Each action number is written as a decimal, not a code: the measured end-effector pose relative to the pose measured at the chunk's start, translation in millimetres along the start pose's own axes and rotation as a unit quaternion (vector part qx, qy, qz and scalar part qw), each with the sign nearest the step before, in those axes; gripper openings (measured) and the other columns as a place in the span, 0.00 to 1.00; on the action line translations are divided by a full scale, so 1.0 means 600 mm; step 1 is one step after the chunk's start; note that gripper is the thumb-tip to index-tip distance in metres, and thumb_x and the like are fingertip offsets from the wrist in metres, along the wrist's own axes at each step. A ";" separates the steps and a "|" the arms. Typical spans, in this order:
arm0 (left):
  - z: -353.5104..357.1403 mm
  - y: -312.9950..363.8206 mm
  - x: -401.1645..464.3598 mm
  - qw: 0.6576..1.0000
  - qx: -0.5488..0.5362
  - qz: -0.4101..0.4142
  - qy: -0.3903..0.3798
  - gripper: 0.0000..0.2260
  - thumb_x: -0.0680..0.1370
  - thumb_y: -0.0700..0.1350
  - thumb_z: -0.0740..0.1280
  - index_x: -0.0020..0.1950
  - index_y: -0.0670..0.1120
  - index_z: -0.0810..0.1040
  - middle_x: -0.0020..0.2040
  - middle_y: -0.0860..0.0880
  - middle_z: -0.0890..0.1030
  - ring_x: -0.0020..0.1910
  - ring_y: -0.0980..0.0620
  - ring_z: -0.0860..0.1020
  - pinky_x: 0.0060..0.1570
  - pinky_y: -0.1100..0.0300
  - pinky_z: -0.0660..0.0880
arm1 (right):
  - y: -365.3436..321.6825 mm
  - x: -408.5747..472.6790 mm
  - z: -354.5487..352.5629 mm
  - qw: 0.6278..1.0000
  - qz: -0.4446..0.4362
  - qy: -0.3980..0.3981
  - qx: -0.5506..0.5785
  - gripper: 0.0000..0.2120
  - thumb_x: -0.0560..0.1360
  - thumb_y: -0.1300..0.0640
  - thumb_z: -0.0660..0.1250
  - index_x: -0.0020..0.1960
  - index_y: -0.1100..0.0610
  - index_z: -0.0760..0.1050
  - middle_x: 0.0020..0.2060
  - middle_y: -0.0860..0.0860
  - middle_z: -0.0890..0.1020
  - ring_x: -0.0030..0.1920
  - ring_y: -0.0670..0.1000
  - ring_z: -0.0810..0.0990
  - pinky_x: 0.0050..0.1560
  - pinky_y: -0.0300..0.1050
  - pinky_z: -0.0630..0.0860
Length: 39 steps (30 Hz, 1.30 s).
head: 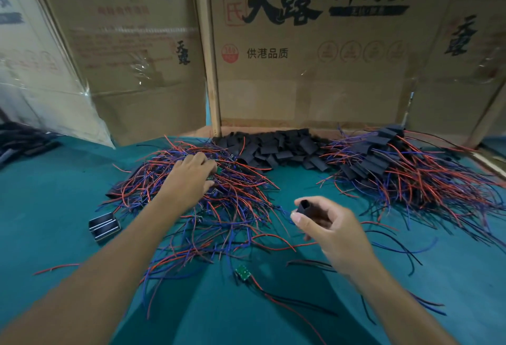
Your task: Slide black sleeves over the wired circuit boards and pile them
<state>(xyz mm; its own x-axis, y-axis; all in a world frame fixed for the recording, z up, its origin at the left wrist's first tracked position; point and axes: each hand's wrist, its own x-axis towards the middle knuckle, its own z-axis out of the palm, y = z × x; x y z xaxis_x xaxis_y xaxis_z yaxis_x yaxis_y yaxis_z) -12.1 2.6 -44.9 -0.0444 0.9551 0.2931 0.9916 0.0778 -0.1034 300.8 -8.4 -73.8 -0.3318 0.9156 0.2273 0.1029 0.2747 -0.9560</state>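
Nearest the viewer, in front of the heap of bare boards, a single green circuit board [242,272] lies on the teal table [54,194] with its red and black wires trailing toward the viewer, probably strayed from the heap. Just beyond it, to the right of the heap's near edge, the right hand [332,231] pinches one black sleeve [304,205] between thumb and fingertips, its open mouth turned toward the heap, which looks like readiness to take a board. The left hand [190,177] rests on top of the heap of bare boards [208,196], fingers curled down among the red and blue wires; whether they already grip a board I cannot tell. Left of the heap sits a small black and silver object [104,226]. Behind the heap to the right lies the stock of empty sleeves [276,148], and farther right the finished pile [388,163], sleeved boards stacked with wires fanning outward, within easy reach. Behind everything stand cardboard cartons [315,65] as a backstop, printed 天露, 鲜鸡蛋, 温氏 and 供港品质.
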 end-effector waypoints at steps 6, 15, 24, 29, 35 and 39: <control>-0.008 -0.025 0.024 0.996 0.038 0.082 -0.017 0.12 0.79 0.51 0.69 0.59 0.47 0.76 0.56 0.47 0.74 0.59 0.46 0.72 0.57 0.54 0.69 | 0.003 0.003 -0.007 0.999 -0.018 0.011 -0.040 0.16 0.64 0.39 0.72 0.48 0.44 0.80 0.41 0.46 0.84 0.40 0.49 0.82 0.47 0.56 0.80; -0.097 -0.032 0.003 0.989 -0.008 0.112 0.092 0.17 0.74 0.64 0.64 0.46 0.51 0.76 0.42 0.52 0.78 0.44 0.48 0.76 0.43 0.53 0.70 | 0.006 0.004 -0.014 0.998 -0.018 0.022 -0.063 0.10 0.69 0.44 0.74 0.48 0.45 0.80 0.39 0.45 0.83 0.40 0.50 0.82 0.46 0.53 0.80; -0.124 0.009 -0.003 0.940 -0.311 -0.025 0.138 0.10 0.77 0.52 0.71 0.43 0.51 0.71 0.30 0.51 0.81 0.30 0.50 0.80 0.37 0.54 0.76 | 0.000 0.004 -0.019 0.995 -0.011 0.037 -0.089 0.05 0.71 0.52 0.75 0.45 0.48 0.79 0.37 0.45 0.83 0.37 0.47 0.82 0.43 0.45 0.78; -0.149 0.063 -0.002 0.869 -0.452 -0.066 0.192 0.10 0.81 0.56 0.64 0.48 0.50 0.73 0.28 0.51 0.76 0.26 0.53 0.71 0.30 0.54 0.70 | 0.009 0.005 -0.017 0.995 -0.017 0.025 -0.095 0.05 0.71 0.49 0.75 0.45 0.47 0.79 0.37 0.44 0.83 0.36 0.46 0.81 0.41 0.44 0.78; -0.202 0.129 0.001 0.596 -0.793 -0.114 0.048 0.12 0.81 0.34 0.54 0.57 0.37 0.76 0.38 0.48 0.73 0.32 0.53 0.69 0.35 0.61 0.65 | 0.009 0.004 -0.017 0.995 -0.015 0.020 -0.097 0.07 0.70 0.47 0.74 0.46 0.47 0.80 0.38 0.45 0.84 0.38 0.48 0.82 0.45 0.50 0.80; -0.173 0.151 -0.030 0.538 -0.836 -0.099 0.046 0.12 0.80 0.31 0.60 0.63 0.35 0.74 0.46 0.45 0.82 0.43 0.53 0.82 0.46 0.66 0.78 | 0.001 0.005 -0.022 0.996 -0.012 0.026 -0.090 0.07 0.71 0.49 0.74 0.46 0.48 0.80 0.37 0.45 0.84 0.37 0.47 0.82 0.43 0.47 0.79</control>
<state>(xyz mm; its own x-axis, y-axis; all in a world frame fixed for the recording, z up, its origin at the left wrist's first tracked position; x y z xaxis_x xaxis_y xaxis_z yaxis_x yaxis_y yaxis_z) 91.1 -37.5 39.3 -0.2395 0.9512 0.1948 -0.3042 -0.2640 0.9153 312.0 -1.7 -71.4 -0.2872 0.9210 0.2630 0.2639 0.3400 -0.9026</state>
